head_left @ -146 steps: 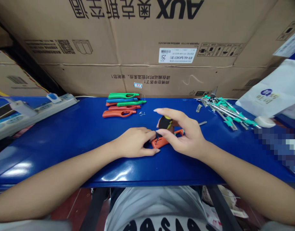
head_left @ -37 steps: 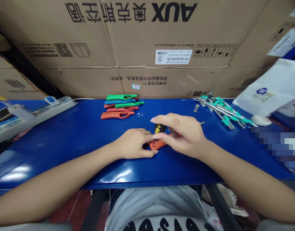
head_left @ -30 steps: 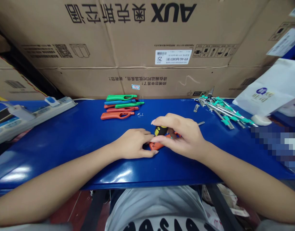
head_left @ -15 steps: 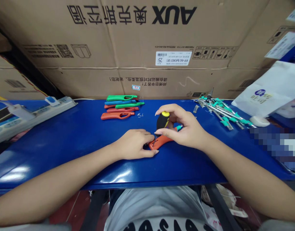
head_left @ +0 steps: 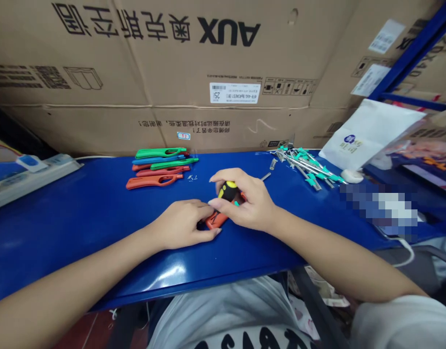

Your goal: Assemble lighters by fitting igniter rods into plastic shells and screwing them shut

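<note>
My right hand (head_left: 250, 201) is closed around the black and yellow handle of a screwdriver (head_left: 228, 191), which leans over an orange lighter handle (head_left: 216, 221). The screwdriver's shaft and tip are mostly hidden behind my fingers. My left hand (head_left: 183, 224) pins the left end of the orange lighter handle to the table between thumb and fingers. A bit of teal plastic (head_left: 237, 203) shows at its far end, beneath my right hand.
Several green, blue, red and orange lighter handles (head_left: 155, 180) lie at the back left. Metal tubes with teal parts (head_left: 306, 165) are heaped at the back right, near a white paper bag (head_left: 368, 133). A power strip (head_left: 34, 179) lies far left; a cardboard box (head_left: 165, 63) stands behind.
The camera view has swung to the right. The screwdriver has tipped over from nearly upright, and my right hand sits lower over the orange lighter handle.
</note>
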### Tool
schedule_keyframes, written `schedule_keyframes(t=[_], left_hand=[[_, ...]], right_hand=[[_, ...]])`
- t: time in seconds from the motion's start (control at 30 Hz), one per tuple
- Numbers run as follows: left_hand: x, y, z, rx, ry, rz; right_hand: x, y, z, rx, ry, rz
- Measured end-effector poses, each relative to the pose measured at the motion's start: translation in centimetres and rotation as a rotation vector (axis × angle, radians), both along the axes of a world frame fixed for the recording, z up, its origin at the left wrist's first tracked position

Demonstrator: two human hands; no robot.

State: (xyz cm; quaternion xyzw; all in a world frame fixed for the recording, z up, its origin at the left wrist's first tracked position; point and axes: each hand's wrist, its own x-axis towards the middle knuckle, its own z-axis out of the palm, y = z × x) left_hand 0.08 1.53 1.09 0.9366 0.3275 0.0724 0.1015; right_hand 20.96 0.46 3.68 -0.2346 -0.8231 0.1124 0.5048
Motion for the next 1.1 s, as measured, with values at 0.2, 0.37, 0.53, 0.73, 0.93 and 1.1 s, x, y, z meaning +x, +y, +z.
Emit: schedule_keyframes(t=[0.2, 0.37, 0.53, 0.73, 0.93, 1.1], left_hand=[[-0.2, 0.2, -0.4, 0.03, -0.004, -0.004], [-0.1, 0.1, -0.4, 0.032, 0.004, 0.025], [-0.1, 0.1, -0.4, 0.044, -0.004, 0.019], [0.1, 0.1, -0.4, 0.002, -0.017, 0.065], [0.1, -0.2, 1.5, 0.071, 0.188, 0.092], [0.2, -1.0, 2.6, 0.139, 0.17, 0.108]], right_hand=[[-0.3, -0.4, 0.1, -0.147, -0.033, 0.17], [-0.4, -0.2, -0.4, 0.09, 0.011, 0.0], [0.1, -0.6, 0.8, -0.119, -0.114, 0.298], [-1.4, -1.2, -0.5, -0.088, 0.092, -0.034], [0.4, 0.2, 2.4, -0.331, 0.36, 0.025], [5.2, 3.5, 3.8, -0.585, 0.361, 0.074]])
